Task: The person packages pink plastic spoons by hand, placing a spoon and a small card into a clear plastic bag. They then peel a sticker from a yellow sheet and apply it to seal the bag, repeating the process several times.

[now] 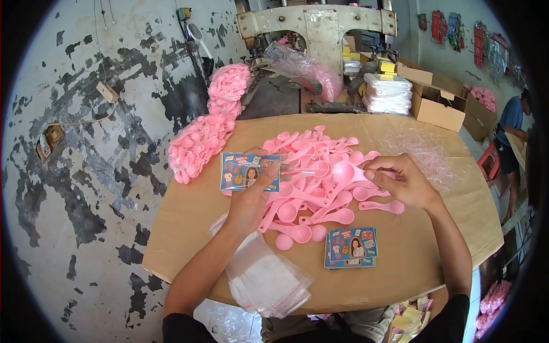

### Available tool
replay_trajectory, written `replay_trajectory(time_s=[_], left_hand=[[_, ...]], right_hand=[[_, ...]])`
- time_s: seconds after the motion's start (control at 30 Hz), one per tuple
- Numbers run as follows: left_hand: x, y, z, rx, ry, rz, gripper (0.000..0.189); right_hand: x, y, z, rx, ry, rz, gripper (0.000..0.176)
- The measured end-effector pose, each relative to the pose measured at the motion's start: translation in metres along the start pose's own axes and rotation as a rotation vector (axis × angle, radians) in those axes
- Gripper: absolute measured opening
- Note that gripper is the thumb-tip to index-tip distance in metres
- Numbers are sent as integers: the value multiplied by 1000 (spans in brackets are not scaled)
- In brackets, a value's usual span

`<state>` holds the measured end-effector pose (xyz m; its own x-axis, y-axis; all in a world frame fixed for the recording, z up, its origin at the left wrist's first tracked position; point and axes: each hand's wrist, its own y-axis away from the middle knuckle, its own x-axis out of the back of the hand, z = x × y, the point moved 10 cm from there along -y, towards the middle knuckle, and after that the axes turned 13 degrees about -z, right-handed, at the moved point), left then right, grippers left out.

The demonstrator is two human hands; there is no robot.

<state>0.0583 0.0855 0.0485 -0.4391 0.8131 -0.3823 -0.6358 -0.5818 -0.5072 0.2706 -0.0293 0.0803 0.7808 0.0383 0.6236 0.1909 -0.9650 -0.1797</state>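
My left hand (251, 197) is closed on a blue printed card (235, 174), its thumb across the card's right side. A clear plastic edge (300, 170) sticks out from this hand toward the right. Pinched in my right hand (409, 180) is a pink scoop (345, 172), held by its handle with the bowl pointing left. Both hands are over a heap of pink scoops (311, 200). Below the heap lies a stack of blue cards (351, 248). Clear plastic bags (266, 277) lie under my left forearm at the table's front edge.
Tall bags of pink scoops (201, 143) stand at the table's left edge. Thin clear plastic strands (420, 157) lie to the right. Behind are a metal machine (317, 26), stacked plastic packs (388, 94) and cardboard boxes (437, 106). Another person (510, 143) is at far right.
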Motion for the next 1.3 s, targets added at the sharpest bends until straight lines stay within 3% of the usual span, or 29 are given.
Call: replay_trajectory(time_s=[0.07,0.27,0.37,0.43,0.5,0.6,0.67,0.73,0.87,0.93,1.0,1.07,1.17,1.23,1.3], left_hand=[[-5,2,-6,41,23,-30,35],[-36,14,-31,119,77,-71,39],[-45,15,-24,91,85,-101,42],[-50,11,-12,55,52,-136,44],[-49,12,-9,65,16,-163,49],[-31,14,-23,146,-73,-134,56],[-28,15,-26,147,-41,-120,59],[-36,11,-25,79,105,-143,61],[-15,7,-29,206,-16,25,63],[-9,3,-29,176,-126,-28,68],[-3,2,-29,192,-202,-5,69],[-12,2,-25,177,-281,-79,65],[-38,5,-22,125,-360,-222,65],[-63,14,-22,133,-476,-285,65],[-89,20,-18,183,-679,-325,62]], right_hand=[[-5,2,-11,175,52,33,18],[-33,9,-12,-37,-224,-83,21],[-42,10,-41,101,-191,-149,24],[-49,11,-65,284,-134,-91,25],[-50,9,-76,309,-61,-41,22],[-43,6,-84,112,85,19,14],[-19,6,-124,380,399,135,7],[13,9,-144,470,461,206,5],[48,0,-138,203,420,191,9],[58,1,-124,51,453,178,12],[71,10,-124,147,432,260,11],[70,12,-120,161,465,270,7],[79,10,-123,202,452,442,2],[41,-13,-106,180,317,256,5],[4,-29,-100,11,199,58,8]])
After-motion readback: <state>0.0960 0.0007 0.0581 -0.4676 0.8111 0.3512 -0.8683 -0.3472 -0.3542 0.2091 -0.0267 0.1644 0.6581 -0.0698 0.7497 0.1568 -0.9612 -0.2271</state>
